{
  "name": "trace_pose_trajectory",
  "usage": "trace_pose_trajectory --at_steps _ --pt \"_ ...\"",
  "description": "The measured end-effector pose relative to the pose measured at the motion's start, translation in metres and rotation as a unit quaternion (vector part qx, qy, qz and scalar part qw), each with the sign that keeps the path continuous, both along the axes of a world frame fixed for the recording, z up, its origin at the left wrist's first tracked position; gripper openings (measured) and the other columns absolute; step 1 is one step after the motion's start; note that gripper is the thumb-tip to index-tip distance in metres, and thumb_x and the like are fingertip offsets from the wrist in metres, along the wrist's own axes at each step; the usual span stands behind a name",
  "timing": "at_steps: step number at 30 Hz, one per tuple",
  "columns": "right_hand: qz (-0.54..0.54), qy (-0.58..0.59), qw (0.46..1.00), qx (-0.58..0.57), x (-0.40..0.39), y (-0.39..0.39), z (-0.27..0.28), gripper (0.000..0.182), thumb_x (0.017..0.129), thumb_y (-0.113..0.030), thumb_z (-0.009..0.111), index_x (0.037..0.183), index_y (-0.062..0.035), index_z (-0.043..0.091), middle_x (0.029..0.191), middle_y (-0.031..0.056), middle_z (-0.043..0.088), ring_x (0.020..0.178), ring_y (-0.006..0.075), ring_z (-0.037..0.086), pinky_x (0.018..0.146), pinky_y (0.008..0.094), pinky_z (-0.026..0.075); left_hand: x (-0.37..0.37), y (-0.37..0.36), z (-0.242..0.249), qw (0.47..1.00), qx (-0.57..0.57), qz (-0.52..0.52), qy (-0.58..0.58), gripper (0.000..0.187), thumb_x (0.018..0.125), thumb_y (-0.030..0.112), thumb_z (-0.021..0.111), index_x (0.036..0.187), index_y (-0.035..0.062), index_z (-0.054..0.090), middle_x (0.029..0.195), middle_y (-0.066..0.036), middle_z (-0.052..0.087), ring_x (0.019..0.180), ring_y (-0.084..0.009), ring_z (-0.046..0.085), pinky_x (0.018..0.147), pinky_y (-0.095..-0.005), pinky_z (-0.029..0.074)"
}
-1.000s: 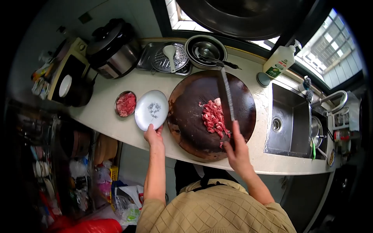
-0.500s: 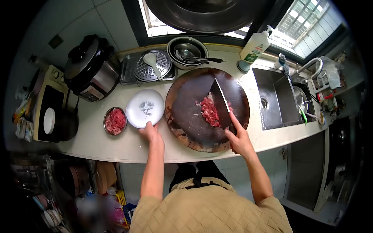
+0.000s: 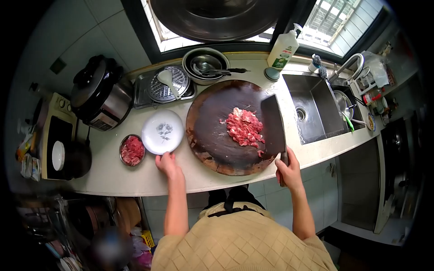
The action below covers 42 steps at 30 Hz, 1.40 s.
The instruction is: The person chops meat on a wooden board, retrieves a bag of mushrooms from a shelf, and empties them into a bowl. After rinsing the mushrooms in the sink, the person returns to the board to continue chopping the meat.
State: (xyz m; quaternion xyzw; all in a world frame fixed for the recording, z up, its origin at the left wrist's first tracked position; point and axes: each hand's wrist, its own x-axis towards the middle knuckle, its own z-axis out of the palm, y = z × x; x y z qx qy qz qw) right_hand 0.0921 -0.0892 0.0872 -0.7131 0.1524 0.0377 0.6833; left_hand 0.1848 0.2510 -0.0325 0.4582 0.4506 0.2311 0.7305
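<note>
In my right hand (image 3: pixel 290 170) is the handle of a cleaver (image 3: pixel 273 128), its broad dark blade held over the right edge of the round wooden chopping board (image 3: pixel 208 131). Chopped red meat (image 3: pixel 244 128) lies heaped on the board, left of the blade and apart from most of it. My left hand (image 3: pixel 169 164) has its curled fingers at the near rim of a white plate (image 3: pixel 153 135) with a grey flower print. The undersides of those fingers are hidden. Left of the plate stands a small metal bowl (image 3: pixel 121 158) filled with more red meat.
A pressure cooker (image 3: pixel 101 97) stands at the back left. Behind the board are a metal tray (image 3: pixel 141 92) with a white spoon (image 3: pixel 166 78) and nested metal bowls (image 3: pixel 189 63). A pump bottle (image 3: pixel 284 49) and a sink (image 3: pixel 312 106) are on the right.
The cleaver has moved right, away from the meat, which now shows whole. My right hand has gone right and toward me. My left thumb has drawn back to the plate's rim. The view has shifted.
</note>
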Motion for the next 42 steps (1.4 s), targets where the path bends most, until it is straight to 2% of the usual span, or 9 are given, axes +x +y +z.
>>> trace_pose_trajectory --at_steps 6,11,15,18,23,30,34,39,42 --pt "-0.172 0.064 0.957 0.226 -0.055 -0.018 -0.071 0.042 0.083 -0.005 0.049 0.122 -0.0102 0.034 0.068 0.0059 0.048 0.039 0.0144 0.047 0.030 0.0278 0.041 0.021 -0.069 0.005 0.929 0.298 -0.193 -0.099 0.031 0.081 0.004 0.055 0.112 -0.0025 0.054 0.105 -0.013 0.057 0.096 -0.0200 0.055 0.083 -0.0302 0.046" --pt "-0.136 0.045 0.948 0.285 -0.014 0.025 -0.076 0.049 0.083 -0.005 0.050 0.128 -0.0126 0.032 0.068 0.0052 0.047 0.041 0.0139 0.047 0.032 0.0277 0.041 0.124 -0.078 0.002 0.718 0.608 -0.330 -0.072 0.036 0.077 0.018 0.064 0.109 0.0041 0.057 0.111 -0.014 0.056 0.104 -0.0339 0.049 0.091 -0.0421 0.038" --pt "-0.066 0.001 0.982 0.176 0.021 0.038 -0.057 0.057 0.081 -0.003 0.054 0.134 -0.0108 0.034 0.075 0.0063 0.052 0.041 0.0115 0.046 0.033 0.0245 0.038 0.167 -0.086 -0.012 0.728 0.570 -0.381 0.030 0.047 0.075 0.028 0.065 0.114 0.0057 0.055 0.114 -0.014 0.055 0.108 -0.0337 0.048 0.092 -0.0433 0.038" --pt "0.053 0.012 0.994 -0.095 0.016 0.029 -0.038 0.060 0.080 -0.003 0.054 0.137 -0.0101 0.035 0.084 0.0093 0.060 0.053 0.0137 0.053 0.050 0.0282 0.045 0.163 -0.089 -0.022 0.707 0.600 -0.367 0.067 0.053 0.074 0.034 0.065 0.119 0.0076 0.053 0.114 -0.014 0.055 0.109 -0.0331 0.047 0.093 -0.0439 0.037" --pt "0.133 -0.163 0.932 -0.296 0.016 0.025 -0.021 0.063 0.080 -0.008 0.061 0.137 -0.0110 0.035 0.102 0.0195 0.060 0.079 0.0322 0.060 0.071 0.0353 0.048 0.129 -0.096 -0.015 0.737 0.579 -0.329 0.119 0.053 0.073 0.035 0.067 0.119 0.0103 0.054 0.114 -0.013 0.055 0.107 -0.0342 0.048 0.091 -0.0453 0.037" --pt "0.141 -0.254 0.916 -0.278 0.017 0.029 0.021 0.059 0.086 -0.011 0.058 0.139 -0.0146 0.033 0.095 0.0205 0.061 0.081 0.0326 0.061 0.070 0.0339 0.048 0.093 -0.087 -0.021 0.784 0.548 -0.291 -0.020 0.044 0.075 0.013 0.063 0.116 0.0030 0.051 0.118 -0.016 0.052 0.112 -0.0344 0.046 0.096 -0.0430 0.035" --pt "0.194 0.198 0.941 -0.193 0.036 0.023 0.029 0.050 0.091 -0.021 0.048 0.139 -0.0226 0.034 0.084 0.0257 0.062 0.081 0.0357 0.062 0.076 0.0349 0.047 0.038 -0.087 -0.007 0.778 0.543 -0.312 -0.051 0.042 0.076 0.006 0.059 0.117 0.0003 0.049 0.119 -0.017 0.050 0.114 -0.0340 0.045 0.098 -0.0408 0.034" --pt "0.181 -0.248 0.904 -0.298 0.026 0.022 0.041 0.053 0.091 -0.021 0.049 0.140 -0.0215 0.030 0.092 0.0284 0.060 0.087 0.0393 0.060 0.074 0.0357 0.046 -0.013 -0.096 0.000 0.749 0.580 -0.315 -0.060 0.041 0.076 0.001 0.057 0.116 0.0003 0.049 0.118 -0.017 0.050 0.117 -0.0340 0.043 0.102 -0.0424 0.033" --pt "0.160 -0.102 0.927 -0.324 0.026 0.030 -0.006 0.055 0.091 -0.021 0.049 0.142 -0.0237 0.027 0.086 0.0251 0.062 0.079 0.0356 0.062 0.070 0.0360 0.046 -0.013 -0.097 0.001 0.757 0.574 -0.309 -0.039 0.040 0.076 0.001 0.056 0.115 0.0004 0.050 0.118 -0.016 0.051 0.117 -0.0336 0.044 0.102 -0.0424 0.033"
